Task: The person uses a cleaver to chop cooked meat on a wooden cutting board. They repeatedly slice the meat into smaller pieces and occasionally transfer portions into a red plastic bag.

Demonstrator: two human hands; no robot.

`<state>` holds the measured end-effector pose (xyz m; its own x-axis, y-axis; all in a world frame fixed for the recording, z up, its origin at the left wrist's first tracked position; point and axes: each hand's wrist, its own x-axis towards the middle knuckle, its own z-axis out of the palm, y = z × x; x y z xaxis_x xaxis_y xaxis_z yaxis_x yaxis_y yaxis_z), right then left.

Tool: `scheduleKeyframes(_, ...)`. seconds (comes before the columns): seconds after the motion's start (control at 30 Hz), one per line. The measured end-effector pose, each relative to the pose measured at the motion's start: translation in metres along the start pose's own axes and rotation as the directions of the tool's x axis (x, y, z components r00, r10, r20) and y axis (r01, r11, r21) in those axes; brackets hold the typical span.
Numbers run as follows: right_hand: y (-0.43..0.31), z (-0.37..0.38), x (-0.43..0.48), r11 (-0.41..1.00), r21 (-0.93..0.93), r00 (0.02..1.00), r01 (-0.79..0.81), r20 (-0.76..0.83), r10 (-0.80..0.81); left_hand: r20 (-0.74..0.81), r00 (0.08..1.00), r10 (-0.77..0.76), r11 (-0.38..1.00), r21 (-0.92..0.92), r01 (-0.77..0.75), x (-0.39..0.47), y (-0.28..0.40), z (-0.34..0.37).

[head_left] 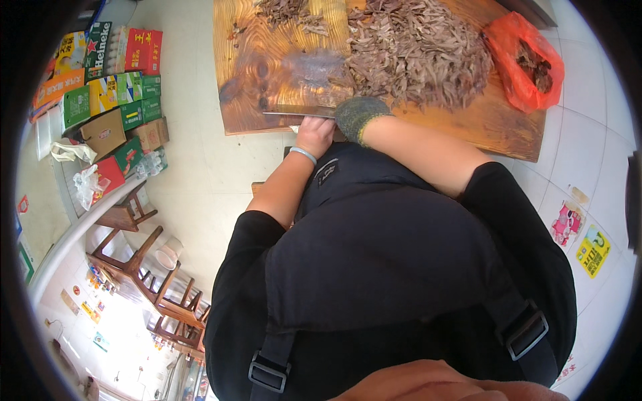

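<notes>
A knife with a long flat blade (296,111) lies level near the front edge of the wooden table (241,100). My right hand (362,118), in a dark knitted glove, is closed at the blade's right end, where the handle is hidden. Bare, with a pale bangle at the wrist, my left hand (316,134) has its fingertips against the near side of the blade; its grip is unclear. Beyond the glove spreads a big heap of thin brown strips (421,55). A smaller pile of strips (283,11) sits at the far edge. Wet patches mark the wood.
At the table's right, a red plastic bag (551,95) stands open with dark brown pieces inside. Stacked drink cartons (103,95), an egg tray stack (118,47) and plastic bottles (150,163) line the left side. Wooden stools (123,213) and a bin (169,252) stand lower left.
</notes>
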<state>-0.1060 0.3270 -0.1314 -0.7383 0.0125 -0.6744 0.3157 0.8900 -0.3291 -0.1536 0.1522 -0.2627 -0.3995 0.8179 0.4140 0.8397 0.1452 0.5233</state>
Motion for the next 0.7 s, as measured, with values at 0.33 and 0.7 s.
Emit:
scheduleKeyframes(0.33, 0.056, -0.021, -0.049, 0.971, 0.016, 0.967, -0.24, -0.084, 0.241, 0.072, 0.992, 0.101, 0.992, -0.078, -0.095, 0.034, 0.005, -0.011)
scheduleKeyframes(0.7, 0.046, 0.003, -0.068, 0.994, 0.014, 0.993, -0.111, 0.03, 0.11, 0.05, 0.998, 0.023, 0.998, 0.064, -0.026, 0.012, 0.0, 0.005)
